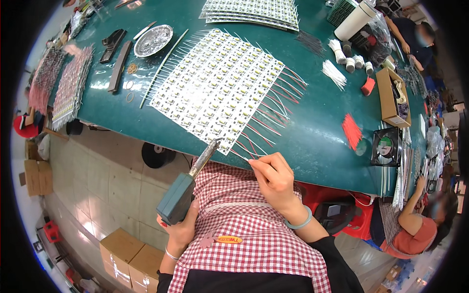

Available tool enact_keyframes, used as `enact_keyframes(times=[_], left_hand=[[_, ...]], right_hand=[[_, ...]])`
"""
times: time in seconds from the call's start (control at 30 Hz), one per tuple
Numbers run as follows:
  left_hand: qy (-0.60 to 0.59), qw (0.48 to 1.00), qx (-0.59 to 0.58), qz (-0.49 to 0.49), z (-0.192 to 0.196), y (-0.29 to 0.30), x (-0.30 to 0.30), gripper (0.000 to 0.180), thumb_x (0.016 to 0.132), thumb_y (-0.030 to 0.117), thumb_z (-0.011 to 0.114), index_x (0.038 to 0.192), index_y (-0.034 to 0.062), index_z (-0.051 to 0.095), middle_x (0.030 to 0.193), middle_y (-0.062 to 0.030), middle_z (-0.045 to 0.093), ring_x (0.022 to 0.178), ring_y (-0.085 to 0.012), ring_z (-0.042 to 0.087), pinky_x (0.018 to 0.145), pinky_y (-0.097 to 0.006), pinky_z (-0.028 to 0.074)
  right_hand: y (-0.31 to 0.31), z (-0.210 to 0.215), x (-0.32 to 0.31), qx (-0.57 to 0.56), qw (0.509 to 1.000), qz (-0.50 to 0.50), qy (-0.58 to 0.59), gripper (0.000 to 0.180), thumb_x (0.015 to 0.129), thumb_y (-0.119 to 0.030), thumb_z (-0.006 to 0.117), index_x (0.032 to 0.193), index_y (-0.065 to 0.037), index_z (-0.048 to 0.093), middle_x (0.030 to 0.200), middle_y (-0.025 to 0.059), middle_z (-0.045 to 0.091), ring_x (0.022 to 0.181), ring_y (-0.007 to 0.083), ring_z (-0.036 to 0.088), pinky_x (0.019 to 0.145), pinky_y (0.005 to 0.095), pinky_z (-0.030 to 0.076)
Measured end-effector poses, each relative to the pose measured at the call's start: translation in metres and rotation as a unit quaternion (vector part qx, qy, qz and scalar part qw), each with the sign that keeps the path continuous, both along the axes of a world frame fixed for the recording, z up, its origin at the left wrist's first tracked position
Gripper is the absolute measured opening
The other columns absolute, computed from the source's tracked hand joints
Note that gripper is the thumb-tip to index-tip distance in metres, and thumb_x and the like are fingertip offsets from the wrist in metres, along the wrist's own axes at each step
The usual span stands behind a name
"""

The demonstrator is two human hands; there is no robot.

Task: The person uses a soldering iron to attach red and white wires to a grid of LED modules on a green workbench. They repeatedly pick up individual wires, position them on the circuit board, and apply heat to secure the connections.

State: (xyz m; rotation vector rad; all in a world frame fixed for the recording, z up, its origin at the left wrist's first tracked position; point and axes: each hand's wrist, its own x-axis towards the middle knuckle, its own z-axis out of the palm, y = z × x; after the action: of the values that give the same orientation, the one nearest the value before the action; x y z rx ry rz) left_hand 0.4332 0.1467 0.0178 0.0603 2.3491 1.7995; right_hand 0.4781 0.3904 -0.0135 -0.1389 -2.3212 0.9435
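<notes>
A white circuit board panel (215, 88) with rows of small yellow-green parts lies on the green table. Red and white wires (273, 105) stick out along its right edge, and thin pale leads run along its left edge. My left hand (181, 227) is wrapped round a dark green soldering gun (177, 199). The gun's metal tip meets the panel's near corner, as far as I can see. Beside that corner, my right hand (274, 179) pinches the free end of a wire (239, 155).
More panels are stacked (251, 14) at the far edge. Wired strips (73, 88) lie left, near a foil dish (153, 41). On the right are red wires (351, 131), white wires (334, 74), a fan (386, 146) and a cardboard box (392, 97). Two people sit at the right.
</notes>
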Motion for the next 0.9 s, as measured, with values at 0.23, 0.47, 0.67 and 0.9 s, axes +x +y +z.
enact_keyframes(times=[0.23, 0.47, 0.67, 0.9], left_hand=[[-0.018, 0.995, 0.036, 0.091, -0.016, -0.003, 0.006, 0.023, 0.08, 0.0, 0.076, 0.097, -0.0067, 0.062, 0.088, -0.0067, 0.068, 0.075, -0.0123, 0.063, 0.067, -0.028, 0.051], [0.019, 0.993, 0.086, 0.076, -0.002, 0.016, -0.009, 0.021, 0.081, -0.002, 0.074, 0.099, -0.0051, 0.064, 0.082, -0.0049, 0.065, 0.061, -0.0078, 0.057, 0.053, -0.023, 0.046], [-0.015, 0.995, 0.049, 0.082, -0.004, 0.001, -0.004, 0.023, 0.08, 0.001, 0.076, 0.099, -0.0071, 0.066, 0.09, -0.0068, 0.068, 0.076, -0.0118, 0.063, 0.068, -0.026, 0.051], [0.032, 0.999, -0.026, -0.006, 0.011, -0.002, 0.003, 0.02, 0.079, 0.004, 0.077, 0.096, -0.0033, 0.07, 0.087, -0.0077, 0.07, 0.074, -0.0121, 0.064, 0.066, -0.026, 0.052]], right_hand=[[0.028, 0.014, 0.017, -0.033, 0.999, -0.022, -0.009, 0.021, 0.074, 0.008, 0.072, 0.092, -0.001, 0.069, 0.081, 0.009, 0.06, 0.071, 0.0245, 0.059, 0.059, 0.0341, 0.047], [0.19, 0.018, -0.02, 0.076, 0.978, -0.191, 0.017, 0.012, 0.081, -0.001, 0.068, 0.093, -0.005, 0.07, 0.082, 0.0117, 0.061, 0.074, 0.0287, 0.061, 0.065, 0.0366, 0.048], [0.175, 0.026, -0.065, 0.18, 0.965, -0.189, 0.005, 0.013, 0.081, -0.007, 0.07, 0.094, -0.007, 0.07, 0.104, 0.0103, 0.059, 0.1, 0.0312, 0.053, 0.084, 0.0406, 0.045], [0.013, 0.028, -0.055, 0.002, 0.998, 0.058, -0.017, 0.013, 0.074, 0.0, 0.073, 0.084, -0.004, 0.065, 0.097, 0.0109, 0.058, 0.091, 0.03, 0.055, 0.078, 0.0378, 0.046]])
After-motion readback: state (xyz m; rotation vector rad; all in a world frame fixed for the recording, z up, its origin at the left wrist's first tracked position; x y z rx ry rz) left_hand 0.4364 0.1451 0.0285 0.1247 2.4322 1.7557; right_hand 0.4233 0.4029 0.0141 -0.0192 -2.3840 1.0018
